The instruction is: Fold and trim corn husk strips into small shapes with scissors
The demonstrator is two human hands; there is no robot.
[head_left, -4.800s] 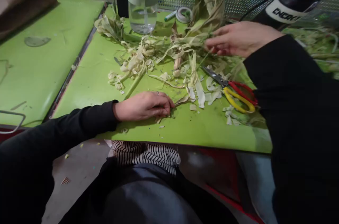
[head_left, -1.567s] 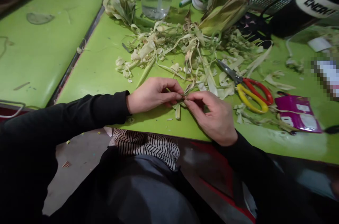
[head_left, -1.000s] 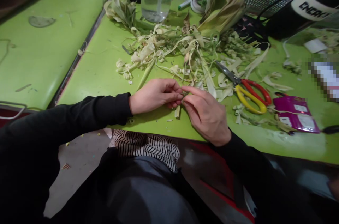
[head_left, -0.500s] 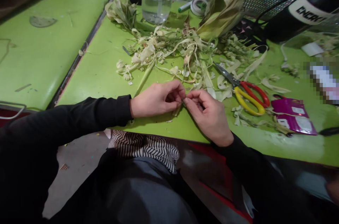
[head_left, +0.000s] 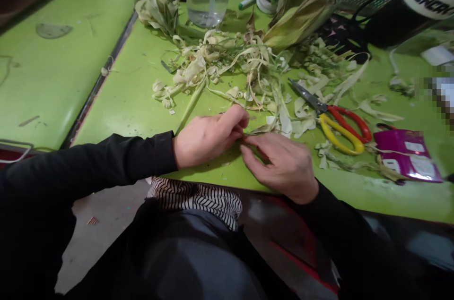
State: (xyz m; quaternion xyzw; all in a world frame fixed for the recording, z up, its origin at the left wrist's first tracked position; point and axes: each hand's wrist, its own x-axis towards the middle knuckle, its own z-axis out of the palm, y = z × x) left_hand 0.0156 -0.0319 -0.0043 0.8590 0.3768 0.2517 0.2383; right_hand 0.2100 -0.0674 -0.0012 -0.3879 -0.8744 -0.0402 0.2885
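Near the table's front edge, my left hand (head_left: 213, 138) is closed in a pinch, its fingertips turned toward the right hand. My right hand (head_left: 285, 163) meets it there, index finger touching the left fingertips and the thumb a little lower. Whatever is between the fingers is too small and hidden to name. Just beyond the hands lies a loose pile of pale, dried corn husk strips (head_left: 260, 61). A green stalk (head_left: 191, 105) slants down behind my left hand. Scissors (head_left: 342, 131) with one red and one yellow handle lie to the right, blades parted slightly.
A purple packet (head_left: 407, 156) lies at the right of the green table (head_left: 117, 106). A clear water bottle (head_left: 208, 0), a roll of tape (head_left: 266, 1), a large dried husk bundle (head_left: 301, 19) and a black bottle (head_left: 399, 12) are at the back, before a perforated metal panel.
My right hand has shifted slightly down and right, and its thumb has come away from the left fingertips. The left hand has turned a little. The camera view has shifted slightly.
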